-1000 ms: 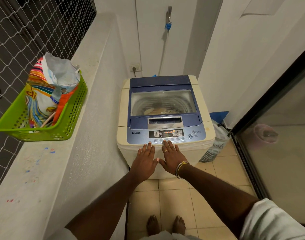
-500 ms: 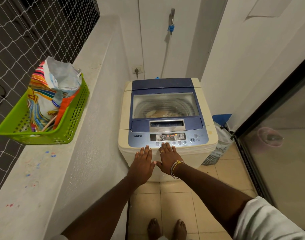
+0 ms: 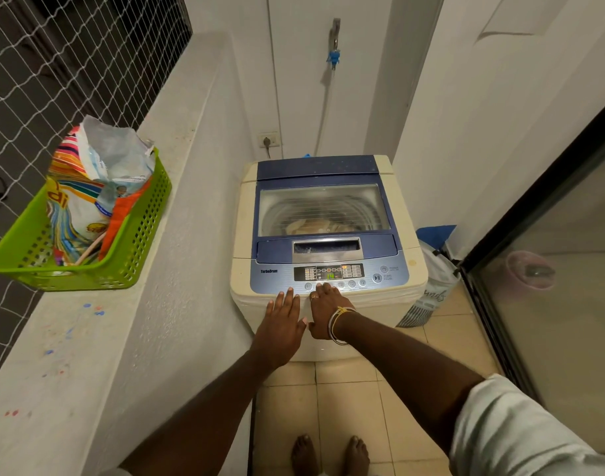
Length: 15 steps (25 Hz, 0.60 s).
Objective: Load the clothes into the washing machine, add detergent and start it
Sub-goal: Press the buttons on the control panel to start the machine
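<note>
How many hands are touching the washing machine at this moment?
2. The left hand lies flat on the front edge of the washing machine, below the control panel. The right hand is beside it, fingertips at the panel's buttons.

White net (image 3: 53, 63) behind the ledge (image 3: 88, 338); wall socket (image 3: 269, 140); tap (image 3: 334, 32) above; glass door (image 3: 552, 286) at right

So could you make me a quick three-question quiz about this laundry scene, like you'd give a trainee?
1. True or false: the washing machine lid is open.
2. Which hand touches the button row on the control panel: A) left hand B) right hand?
3. What holds the detergent bag on the ledge?

Key: 1. False, it is shut, with clothes seen through its window. 2. B. 3. The green basket.
</note>
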{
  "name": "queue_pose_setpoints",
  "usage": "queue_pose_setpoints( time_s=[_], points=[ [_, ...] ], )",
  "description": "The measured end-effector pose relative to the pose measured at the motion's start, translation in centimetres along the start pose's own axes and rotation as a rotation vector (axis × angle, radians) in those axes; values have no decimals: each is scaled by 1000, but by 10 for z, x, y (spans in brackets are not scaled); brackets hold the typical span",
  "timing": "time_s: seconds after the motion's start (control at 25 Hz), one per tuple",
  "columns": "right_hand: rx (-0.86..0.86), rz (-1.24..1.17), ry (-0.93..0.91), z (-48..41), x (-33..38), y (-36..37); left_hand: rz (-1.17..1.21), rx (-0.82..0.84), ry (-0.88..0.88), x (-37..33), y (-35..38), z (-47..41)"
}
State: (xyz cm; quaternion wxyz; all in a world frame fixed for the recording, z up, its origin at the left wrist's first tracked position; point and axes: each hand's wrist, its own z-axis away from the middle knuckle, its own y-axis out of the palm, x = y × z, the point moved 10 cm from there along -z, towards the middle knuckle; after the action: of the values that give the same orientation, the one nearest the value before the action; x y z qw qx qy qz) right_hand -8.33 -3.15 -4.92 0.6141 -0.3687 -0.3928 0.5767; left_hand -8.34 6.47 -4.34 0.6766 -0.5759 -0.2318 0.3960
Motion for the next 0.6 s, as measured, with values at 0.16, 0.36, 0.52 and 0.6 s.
queue_pose_setpoints(
  time_s=[0.16,0.36,0.52,0.6],
  points=[
    [5,-6,9,3,-1,-2,5,-11,13,0,-5,4],
    [-28,-36,10,24,-13,5,7,-41,40,-2,-12,6],
    [-76,-62,37,37,-26,6,-5,-35,42,-10,-16,6],
    [-111,-82,50,42,-31,5,-18,-32,49,-14,-16,6]
  ],
)
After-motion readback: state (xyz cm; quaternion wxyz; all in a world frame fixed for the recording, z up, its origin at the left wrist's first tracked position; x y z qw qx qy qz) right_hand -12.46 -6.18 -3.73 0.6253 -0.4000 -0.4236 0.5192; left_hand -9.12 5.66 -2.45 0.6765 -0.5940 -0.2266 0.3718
